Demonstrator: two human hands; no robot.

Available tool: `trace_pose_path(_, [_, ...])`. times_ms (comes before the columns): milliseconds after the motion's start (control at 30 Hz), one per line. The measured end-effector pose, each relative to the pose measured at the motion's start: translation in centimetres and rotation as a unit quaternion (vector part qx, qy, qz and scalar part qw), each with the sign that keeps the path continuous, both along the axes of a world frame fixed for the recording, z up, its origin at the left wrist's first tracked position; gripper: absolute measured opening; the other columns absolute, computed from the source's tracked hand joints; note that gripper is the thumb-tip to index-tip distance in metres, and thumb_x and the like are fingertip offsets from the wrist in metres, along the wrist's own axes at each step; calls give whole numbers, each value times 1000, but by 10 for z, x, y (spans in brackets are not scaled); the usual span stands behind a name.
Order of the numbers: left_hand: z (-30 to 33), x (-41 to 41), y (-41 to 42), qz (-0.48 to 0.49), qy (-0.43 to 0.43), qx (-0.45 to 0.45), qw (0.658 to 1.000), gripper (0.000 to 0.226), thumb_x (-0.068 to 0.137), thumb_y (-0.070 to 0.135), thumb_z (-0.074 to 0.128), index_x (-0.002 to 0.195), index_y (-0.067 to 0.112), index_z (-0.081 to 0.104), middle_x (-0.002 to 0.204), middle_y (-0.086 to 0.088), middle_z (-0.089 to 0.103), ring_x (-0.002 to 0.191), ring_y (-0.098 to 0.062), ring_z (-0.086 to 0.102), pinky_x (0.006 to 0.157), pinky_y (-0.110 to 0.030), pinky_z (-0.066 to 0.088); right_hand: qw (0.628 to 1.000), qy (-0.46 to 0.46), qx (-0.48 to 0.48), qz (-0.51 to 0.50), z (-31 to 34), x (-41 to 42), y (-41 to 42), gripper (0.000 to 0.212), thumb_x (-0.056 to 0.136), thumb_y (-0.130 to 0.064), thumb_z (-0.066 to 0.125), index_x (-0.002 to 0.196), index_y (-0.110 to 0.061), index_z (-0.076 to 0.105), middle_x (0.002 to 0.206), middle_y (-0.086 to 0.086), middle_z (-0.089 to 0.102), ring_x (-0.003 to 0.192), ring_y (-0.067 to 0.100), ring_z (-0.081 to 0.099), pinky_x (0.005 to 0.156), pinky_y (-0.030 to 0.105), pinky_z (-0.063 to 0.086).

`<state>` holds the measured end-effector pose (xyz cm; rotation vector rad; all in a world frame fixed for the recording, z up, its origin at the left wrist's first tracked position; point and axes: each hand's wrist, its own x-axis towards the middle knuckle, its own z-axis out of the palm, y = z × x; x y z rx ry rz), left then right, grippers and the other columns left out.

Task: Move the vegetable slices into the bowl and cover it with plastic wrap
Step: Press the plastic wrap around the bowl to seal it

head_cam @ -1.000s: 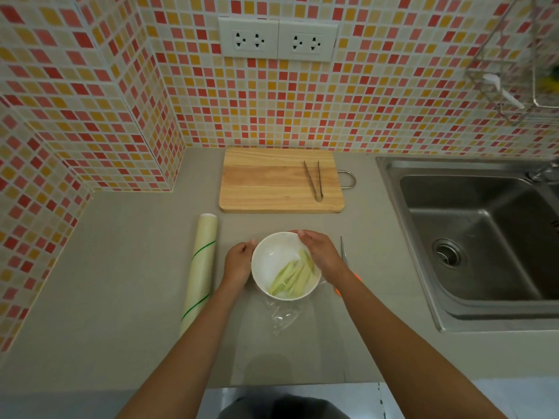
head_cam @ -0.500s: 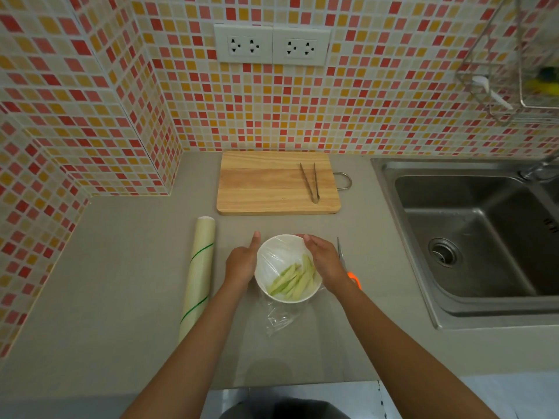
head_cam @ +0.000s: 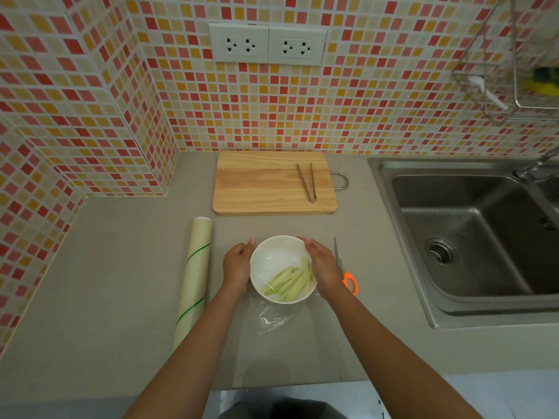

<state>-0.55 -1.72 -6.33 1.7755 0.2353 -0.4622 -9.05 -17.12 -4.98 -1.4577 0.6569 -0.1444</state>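
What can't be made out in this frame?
- Scissors: head view, handles partly behind the right hand.
- Plastic wrap: only a crumpled tail shows below the bowl; coverage across the rim unclear, film is transparent.
- Rack contents: blurred, cut off by the right edge.
- Tap: cropped at the edge.

Left hand [head_cam: 237, 266] and right hand [head_cam: 323, 267] cupped inward, forearms converging.
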Motion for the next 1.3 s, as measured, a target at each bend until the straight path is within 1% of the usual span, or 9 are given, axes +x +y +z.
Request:
trace_pose_path(200, [5, 7, 2, -17, -61, 117, 991, 36, 80, 40, 71, 97, 12, 56, 96, -4, 58, 88, -23, 59, 77, -33, 47, 999, -4, 33, -10, 3, 1, 1, 36, 100, -21, 40, 90, -28, 73, 86, -12, 75, 79, -1, 69, 63, 13, 53])
trace_pose_path(300, [17, 3, 2, -7, -178, 193, 965, 26, 71, 33, 78, 81, 17, 60, 88, -1, 55, 77, -19, 55, 64, -29, 43, 999, -5, 34, -6, 3, 1, 1, 35, 100, -21, 40, 90, -28, 74, 86, -11, 76, 80, 1, 70, 64, 14, 53])
trace_pose_path(433, [21, -4, -1, -19, -201, 152, 968, 17, 80, 19, 68, 65, 14, 61, 64, -1, 63, 62, -22, 57, 55, -31, 42, 999, -8, 35, -9, 5, 1, 2, 35, 100, -21, 41, 90, -28, 74, 88, -8, 75, 83, 5, 69, 67, 18, 54])
trace_pose_path(600, [14, -6, 1, -68, -199, 188, 959, 51, 100, 38, 38, 77, 6, 70, 74, -6, 70, 71, -23, 63, 64, -33, 45, 998, -2, 61, -13, 5, 0, 2, 37, 101, -29, 38, 93, -23, 74, 96, 0, 74, 91, 16, 68, 78, 29, 54])
trace_pose_path(767, [19, -5, 12, 1, -196, 111, 974, 37, 101, 37, 34, 74, 27, 58, 74, 8, 58, 81, -17, 54, 76, -30, 41, 983, -53, 125, -125, 10, 0, -7, 37, 100, -25, 40, 109, 0, 66, 116, 18, 67, 109, 26, 63, 99, 36, 46])
trace_pose_path(833, [26, -9, 14, 39, -209, 58, 976, 36, 101, 37, 34, 93, 23, 66, 90, 7, 66, 92, -16, 60, 84, -29, 44, 982, -90, 96, -137, 15, 0, -15, 39, 101, -22, 39, 110, 6, 64, 115, 22, 66, 111, 27, 63, 101, 33, 45])
trace_pose_path(900, [30, -21, 9, 29, -190, 9, 981, 43, 100, 41, 32, 120, 19, 62, 109, 2, 68, 105, -10, 61, 93, -28, 44, 989, -98, 59, -89, 21, 4, -20, 40, 101, -24, 39, 108, 3, 67, 114, 19, 68, 109, 23, 65, 99, 30, 46])
trace_pose_path(1033, [23, -45, -8, -40, -153, -8, 987, 48, 99, 47, 26, 139, 28, 43, 119, 12, 63, 112, -5, 53, 97, -24, 37, 994, -34, 43, 94, 28, 18, -16, 36, 98, -30, 43, 105, -8, 72, 113, 11, 71, 106, 19, 66, 95, 30, 48])
trace_pose_path(1300, [17, -39, -15, 7, -87, -59, 994, 50, 92, 59, 29, 119, 31, 60, 108, 20, 64, 115, -13, 56, 98, -30, 41, 991, -1, -4, 131, 16, 19, -11, 36, 100, -27, 43, 108, -5, 70, 113, 9, 70, 102, 16, 64, 85, 21, 48])
